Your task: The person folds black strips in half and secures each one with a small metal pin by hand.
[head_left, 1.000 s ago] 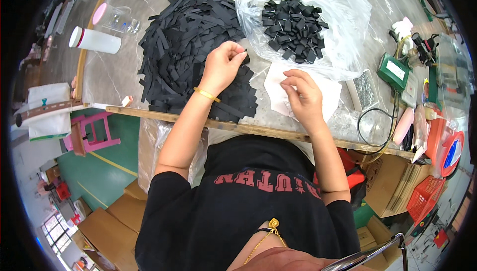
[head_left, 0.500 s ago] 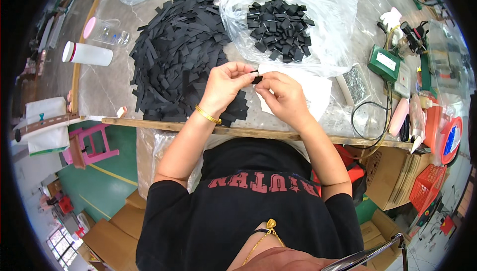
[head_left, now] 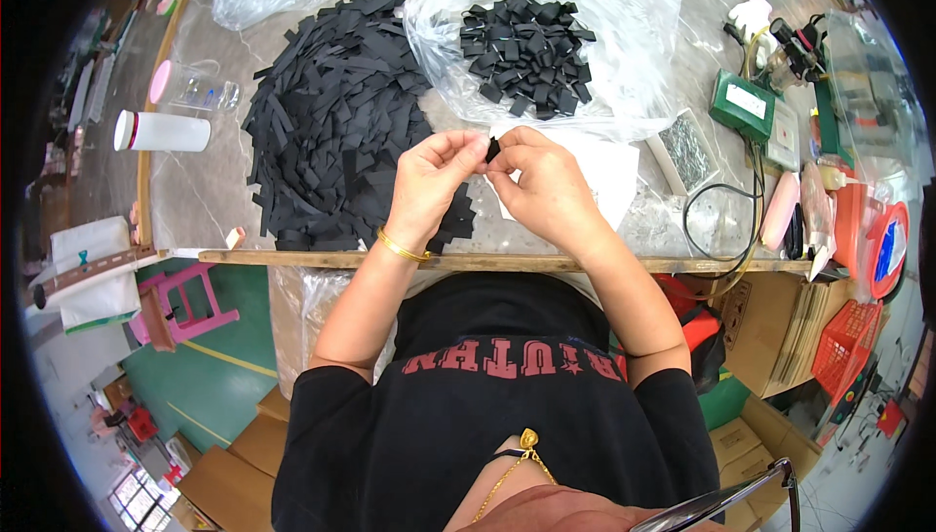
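Observation:
Over the near part of the table, my left hand [head_left: 436, 176] and my right hand [head_left: 546, 181] meet with fingertips closed on a small black fabric strip [head_left: 492, 150]. The strip looks folded, and the fingers partly cover it. To the left spreads a big heap of flat black strips [head_left: 336, 122], reaching close to my left wrist. Beyond my hands, a smaller pile of folded black pieces [head_left: 526, 49] lies on clear plastic sheeting [head_left: 629, 64]. White paper [head_left: 614, 171] lies partly under my right hand. Right of it, an open tray [head_left: 687, 150] holds many tiny metal pieces.
A white bottle [head_left: 164, 131] and a clear pink-lidded cup [head_left: 200, 89] lie at the left. On the right are a green box [head_left: 742, 104], a looped black cable [head_left: 690, 225] and an orange-red container [head_left: 858, 215]. A wooden strip [head_left: 546, 264] edges the table before me.
The black strip has turned to a more upright angle between my fingertips. Both hands still hold it, with the fingers slightly shifted. The whole view has moved a little.

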`<state>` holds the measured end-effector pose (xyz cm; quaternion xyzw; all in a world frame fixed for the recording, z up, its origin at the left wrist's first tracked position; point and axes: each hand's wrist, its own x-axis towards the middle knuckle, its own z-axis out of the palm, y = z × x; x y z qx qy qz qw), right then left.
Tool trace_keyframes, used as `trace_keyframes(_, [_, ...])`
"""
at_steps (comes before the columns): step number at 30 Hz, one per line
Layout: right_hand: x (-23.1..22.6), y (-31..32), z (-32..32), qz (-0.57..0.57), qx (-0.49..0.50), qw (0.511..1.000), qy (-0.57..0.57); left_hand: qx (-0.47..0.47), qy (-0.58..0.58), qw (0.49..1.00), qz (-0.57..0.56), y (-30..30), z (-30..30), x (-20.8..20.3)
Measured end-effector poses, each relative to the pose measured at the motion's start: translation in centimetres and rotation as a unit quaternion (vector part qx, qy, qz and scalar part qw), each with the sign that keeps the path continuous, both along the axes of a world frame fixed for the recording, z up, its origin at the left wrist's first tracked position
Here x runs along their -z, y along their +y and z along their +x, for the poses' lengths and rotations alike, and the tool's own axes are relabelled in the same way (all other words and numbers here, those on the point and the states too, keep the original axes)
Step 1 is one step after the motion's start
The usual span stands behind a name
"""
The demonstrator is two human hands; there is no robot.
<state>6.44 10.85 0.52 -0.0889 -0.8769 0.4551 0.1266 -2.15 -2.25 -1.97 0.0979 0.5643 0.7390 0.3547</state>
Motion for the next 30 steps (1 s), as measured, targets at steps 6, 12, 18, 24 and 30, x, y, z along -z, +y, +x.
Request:
trace_keyframes(6, [-0.31, -0.17, 0.18, 0.050, -0.016, 0.997, 0.054, -0.005, -0.022, 1.000, 0.001, -0.16, -0.31, -0.20])
trace_keyframes(12, [0.09, 0.48, 0.02, -0.183, 0.019, 0.983, -0.014, -0.019, 0.034, 0.999, -0.001, 0.00, 0.04, -0.28])
trace_keyframes(18, [0.23, 0.42, 0.21, -0.121, 0.033, 0.992, -0.025, -0.003, 0.023, 1.000, -0.018, -0.08, 0.03, -0.43])
trace_keyframes(24, [-0.15, 0.15, 0.03, -0.111, 0.043, 0.993, -0.021, 0.000, 0.018, 1.000, -0.011, -0.04, -0.05, -0.48])
trace_keyframes(30, [-0.22, 0.48, 0.25, -0.123, 0.024, 0.992, 0.027, 0.026, 0.045, 0.998, -0.034, -0.22, -0.52, -0.38])
